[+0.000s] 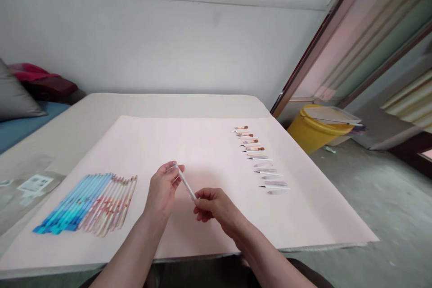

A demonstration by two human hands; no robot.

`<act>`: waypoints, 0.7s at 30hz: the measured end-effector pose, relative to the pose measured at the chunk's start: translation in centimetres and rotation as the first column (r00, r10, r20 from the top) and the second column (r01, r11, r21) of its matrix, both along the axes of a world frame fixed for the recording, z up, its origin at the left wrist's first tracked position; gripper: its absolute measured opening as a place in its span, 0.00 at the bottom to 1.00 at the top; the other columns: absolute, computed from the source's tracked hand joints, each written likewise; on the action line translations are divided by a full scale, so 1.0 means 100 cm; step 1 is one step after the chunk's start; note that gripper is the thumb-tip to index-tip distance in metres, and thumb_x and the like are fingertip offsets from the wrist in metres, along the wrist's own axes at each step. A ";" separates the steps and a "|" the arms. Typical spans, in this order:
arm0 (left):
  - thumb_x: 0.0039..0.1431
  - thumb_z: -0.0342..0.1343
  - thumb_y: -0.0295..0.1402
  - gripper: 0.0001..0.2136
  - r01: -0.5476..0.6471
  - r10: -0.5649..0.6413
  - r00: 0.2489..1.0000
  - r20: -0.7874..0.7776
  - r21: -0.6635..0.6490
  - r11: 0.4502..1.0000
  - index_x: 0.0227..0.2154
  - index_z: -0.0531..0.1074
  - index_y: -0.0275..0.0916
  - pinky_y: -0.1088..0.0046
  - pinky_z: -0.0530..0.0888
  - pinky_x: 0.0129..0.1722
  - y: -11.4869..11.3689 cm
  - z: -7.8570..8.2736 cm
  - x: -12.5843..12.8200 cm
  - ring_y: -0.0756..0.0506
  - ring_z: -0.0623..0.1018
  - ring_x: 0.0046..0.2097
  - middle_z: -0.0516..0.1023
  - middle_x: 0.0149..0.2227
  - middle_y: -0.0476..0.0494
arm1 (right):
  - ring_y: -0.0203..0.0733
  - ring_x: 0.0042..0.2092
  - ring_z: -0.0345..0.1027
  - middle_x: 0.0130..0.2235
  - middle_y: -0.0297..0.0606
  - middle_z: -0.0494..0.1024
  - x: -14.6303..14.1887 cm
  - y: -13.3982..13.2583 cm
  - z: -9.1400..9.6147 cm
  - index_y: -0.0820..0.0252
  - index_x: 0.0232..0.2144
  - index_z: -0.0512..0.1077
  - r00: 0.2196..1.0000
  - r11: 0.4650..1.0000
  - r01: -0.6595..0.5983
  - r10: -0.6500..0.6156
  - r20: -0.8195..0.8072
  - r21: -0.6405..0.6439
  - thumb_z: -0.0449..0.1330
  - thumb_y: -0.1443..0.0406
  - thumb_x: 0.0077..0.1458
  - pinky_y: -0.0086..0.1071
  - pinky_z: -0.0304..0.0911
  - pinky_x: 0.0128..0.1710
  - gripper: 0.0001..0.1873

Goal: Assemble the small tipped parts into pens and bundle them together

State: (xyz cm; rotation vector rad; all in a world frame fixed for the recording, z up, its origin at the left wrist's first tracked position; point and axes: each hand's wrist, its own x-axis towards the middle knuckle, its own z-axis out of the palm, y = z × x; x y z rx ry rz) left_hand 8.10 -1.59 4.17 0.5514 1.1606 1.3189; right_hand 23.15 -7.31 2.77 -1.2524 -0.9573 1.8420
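A slim whitish pen (185, 182) is held at a slant over the pale pink sheet, its upper end pointing away to the left. My left hand (164, 185) pinches that upper end between thumb and fingers. Around the lower end, my right hand (212, 204) has its fingers closed. To the left lie blue pens (77, 202) in a row, with clear pens showing reddish-brown parts (111, 204) beside them. Over on the right, pen parts are set out in a column: small brown-topped pieces (253, 149), thin dark-tipped refills (268, 173) and clear tubes (276, 184).
The pink sheet (199, 139) covers much of the cream table. A clear plastic bag (30, 189) with a label lies at the left edge. Beyond the right side stands a yellow bucket (303, 130). A grey cushion (16, 94) is at far left, and a wall (168, 45) rises behind.
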 end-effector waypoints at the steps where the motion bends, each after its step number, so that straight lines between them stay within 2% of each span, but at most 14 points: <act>1: 0.46 0.60 0.27 0.11 0.003 -0.003 1.000 -0.011 -0.003 1.000 0.35 0.70 0.36 0.69 0.70 0.44 0.000 0.000 0.000 0.44 0.74 0.47 0.73 0.40 0.41 | 0.34 0.22 0.67 0.23 0.35 0.74 -0.001 0.000 0.000 0.64 0.29 0.70 1.000 1.000 0.001 -0.001 0.009 0.001 0.60 0.64 0.44 0.27 0.57 0.23 0.09; 4: 0.47 0.61 0.31 0.14 0.053 -0.054 0.996 -0.076 -0.018 0.998 0.38 0.69 0.37 0.69 0.70 0.43 0.000 -0.002 0.001 0.45 0.74 0.47 0.74 0.41 0.40 | 0.34 0.21 0.66 0.22 0.34 0.73 -0.003 0.000 0.001 0.64 0.28 0.69 1.000 1.000 0.020 -0.020 0.022 0.002 0.60 0.64 0.43 0.27 0.56 0.22 0.09; 7: 0.45 0.61 0.34 0.19 0.152 -0.156 0.971 -0.180 -0.033 0.988 0.42 0.68 0.38 0.67 0.71 0.40 -0.003 -0.005 0.003 0.46 0.75 0.41 0.74 0.38 0.41 | 0.33 0.21 0.66 0.22 0.34 0.73 -0.004 0.001 0.001 0.64 0.27 0.68 0.998 0.998 0.055 -0.055 0.037 0.009 0.59 0.64 0.43 0.27 0.56 0.22 0.08; 12: 0.44 0.60 0.33 0.22 0.229 -0.223 0.910 -0.349 -0.025 0.973 0.45 0.67 0.39 0.67 0.72 0.34 -0.007 -0.007 0.008 0.48 0.74 0.33 0.71 0.31 0.46 | 0.34 0.22 0.66 0.23 0.34 0.73 -0.005 0.000 0.002 0.63 0.28 0.68 0.997 0.998 0.039 -0.043 0.071 0.051 0.57 0.65 0.45 0.27 0.56 0.22 0.07; 14: 0.45 0.58 0.32 0.21 0.256 -0.239 0.864 -0.444 -0.022 0.966 0.45 0.65 0.39 0.68 0.72 0.33 -0.005 -0.005 0.007 0.48 0.73 0.32 0.71 0.30 0.47 | 0.34 0.22 0.67 0.23 0.35 0.74 -0.005 -0.001 0.002 0.63 0.29 0.68 0.995 0.999 0.017 -0.022 0.097 0.052 0.56 0.64 0.46 0.27 0.56 0.22 0.07; 15: 0.46 0.57 0.31 0.21 0.285 -0.258 0.812 -0.524 -0.030 0.958 0.46 0.65 0.39 0.69 0.71 0.33 -0.003 -0.004 0.005 0.48 0.73 0.31 0.71 0.30 0.47 | 0.34 0.22 0.67 0.24 0.35 0.74 -0.005 -0.001 0.003 0.63 0.30 0.69 0.993 0.999 0.010 -0.016 0.113 0.054 0.56 0.64 0.47 0.27 0.56 0.22 0.08; 16: 0.47 0.56 0.30 0.22 0.318 -0.277 0.726 -0.630 -0.050 0.947 0.48 0.64 0.39 0.69 0.71 0.33 0.000 -0.003 0.001 0.48 0.73 0.31 0.71 0.30 0.47 | 0.34 0.23 0.67 0.25 0.35 0.74 -0.005 -0.001 0.003 0.63 0.30 0.69 0.992 0.998 0.006 -0.013 0.127 0.058 0.55 0.64 0.47 0.27 0.56 0.22 0.08; 17: 0.47 0.55 0.28 0.23 0.344 -0.291 0.600 -0.745 -0.087 0.935 0.49 0.62 0.40 0.69 0.70 0.33 0.002 -0.002 -0.005 0.47 0.73 0.31 0.71 0.30 0.47 | 0.35 0.23 0.67 0.25 0.36 0.74 -0.004 -0.002 0.003 0.63 0.31 0.69 0.991 0.998 0.006 -0.014 0.136 0.065 0.55 0.63 0.48 0.27 0.57 0.22 0.09; 19: 0.48 0.51 0.24 0.26 0.359 -0.302 0.252 -0.919 -0.201 0.912 0.53 0.59 0.41 0.68 0.68 0.36 0.006 0.000 -0.020 0.45 0.74 0.34 0.73 0.32 0.45 | 0.35 0.24 0.67 0.27 0.36 0.74 -0.002 -0.001 0.004 0.63 0.32 0.69 0.990 0.997 0.009 -0.020 0.140 0.078 0.56 0.62 0.49 0.28 0.57 0.23 0.10; 21: 0.48 0.47 0.20 0.27 0.331 -0.311 -0.085 -0.947 -0.321 0.887 0.53 0.58 0.40 0.68 0.66 0.38 0.008 0.001 -0.038 0.43 0.74 0.39 0.73 0.36 0.41 | 0.35 0.25 0.67 0.27 0.36 0.74 0.000 -0.001 0.005 0.63 0.31 0.69 0.990 0.997 0.008 -0.019 0.137 0.081 0.56 0.61 0.49 0.28 0.58 0.24 0.10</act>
